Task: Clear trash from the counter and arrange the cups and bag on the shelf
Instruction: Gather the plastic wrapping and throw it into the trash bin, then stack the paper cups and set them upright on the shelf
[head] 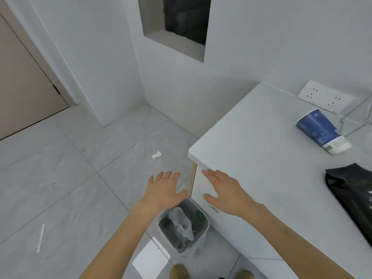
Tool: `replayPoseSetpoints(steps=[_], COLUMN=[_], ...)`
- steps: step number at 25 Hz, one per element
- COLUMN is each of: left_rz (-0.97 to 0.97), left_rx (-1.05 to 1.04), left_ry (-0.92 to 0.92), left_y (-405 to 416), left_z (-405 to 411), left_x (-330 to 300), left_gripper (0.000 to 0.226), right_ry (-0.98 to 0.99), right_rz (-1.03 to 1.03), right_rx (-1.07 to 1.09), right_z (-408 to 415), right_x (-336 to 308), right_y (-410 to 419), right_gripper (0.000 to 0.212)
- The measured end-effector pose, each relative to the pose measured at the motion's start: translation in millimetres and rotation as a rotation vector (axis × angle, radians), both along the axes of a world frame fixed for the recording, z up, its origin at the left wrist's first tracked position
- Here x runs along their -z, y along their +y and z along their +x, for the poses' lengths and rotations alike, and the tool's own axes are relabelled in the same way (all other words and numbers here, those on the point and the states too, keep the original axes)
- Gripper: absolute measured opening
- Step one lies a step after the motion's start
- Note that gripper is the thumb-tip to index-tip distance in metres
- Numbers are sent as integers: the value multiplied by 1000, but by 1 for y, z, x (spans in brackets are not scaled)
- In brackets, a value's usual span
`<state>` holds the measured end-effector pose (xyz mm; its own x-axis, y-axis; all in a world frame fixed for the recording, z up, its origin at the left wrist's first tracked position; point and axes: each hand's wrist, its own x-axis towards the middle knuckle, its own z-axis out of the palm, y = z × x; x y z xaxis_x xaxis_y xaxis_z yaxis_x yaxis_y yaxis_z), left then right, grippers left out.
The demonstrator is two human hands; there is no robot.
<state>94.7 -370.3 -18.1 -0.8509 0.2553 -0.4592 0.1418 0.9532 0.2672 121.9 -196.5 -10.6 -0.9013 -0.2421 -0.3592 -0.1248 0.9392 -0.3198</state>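
A white trash bin (202, 235) stands on the floor beside the counter's corner, with crumpled plastic and other trash inside. My left hand (164, 190) hovers above the bin, fingers spread, palm down, holding nothing. My right hand (223, 189) is also empty and spread, in front of the counter's side. On the white counter (261, 141) a blue and white paper cup (322, 130) lies on its side near the back. A black bag (354, 194) lies flat at the right edge of view.
A scrap of white paper (157, 155) and a white straw (40, 237) lie on the grey tiled floor. A wall socket (325, 96) sits behind the counter, next to a clear shelf frame (354, 115). A beige door (24, 81) is at the left.
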Motion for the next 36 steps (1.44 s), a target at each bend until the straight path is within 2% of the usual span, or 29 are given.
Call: replayPoseSetpoints(steps=[7, 16, 26, 32, 36], left_rz=[81, 196, 299, 330, 328], left_rx=[197, 341, 313, 279, 252], left_ry=[144, 197, 203, 204, 231], left_y=[89, 240, 376, 409, 420], left_z=[-9, 12, 26, 6, -31], left_x=[-44, -67, -58, -59, -55], left_gripper=[62, 61, 57, 55, 57], right_ry=[143, 165, 151, 137, 95], right_rz=[7, 72, 105, 112, 198], right_rx=[166, 327, 379, 445, 499], right_z=[21, 59, 81, 75, 64], right_x=[-41, -52, -51, -54, -48], right_y=[96, 250, 380, 425, 446], right_gripper=[63, 61, 58, 56, 55])
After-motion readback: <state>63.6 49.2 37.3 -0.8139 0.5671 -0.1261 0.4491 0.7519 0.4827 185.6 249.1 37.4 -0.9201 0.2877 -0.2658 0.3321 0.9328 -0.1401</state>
